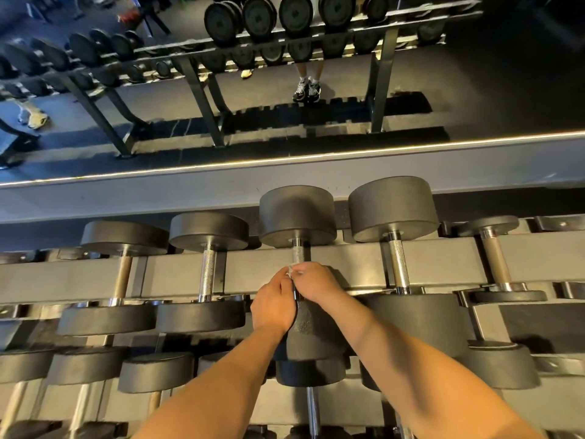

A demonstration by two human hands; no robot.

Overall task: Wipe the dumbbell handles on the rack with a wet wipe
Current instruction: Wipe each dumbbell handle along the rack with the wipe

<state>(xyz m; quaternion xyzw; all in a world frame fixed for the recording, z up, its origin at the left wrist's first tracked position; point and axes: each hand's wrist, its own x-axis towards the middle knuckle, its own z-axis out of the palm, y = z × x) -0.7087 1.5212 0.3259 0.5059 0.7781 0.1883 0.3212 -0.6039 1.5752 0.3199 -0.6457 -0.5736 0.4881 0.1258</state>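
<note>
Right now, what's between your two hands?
In the head view, a white wet wipe and the knurled steel dumbbell handle lie between the left hand and right hand.

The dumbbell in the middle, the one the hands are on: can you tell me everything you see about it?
The dumbbell has two thick, round, matte black heads that look rubbery, joined by a shiny, rough-patterned metal handle. It lies on the grey rack, one head far, one near. The left hand and the right hand curl around the handle's near part, with a bit of white wet wipe peeking out between them.
</note>
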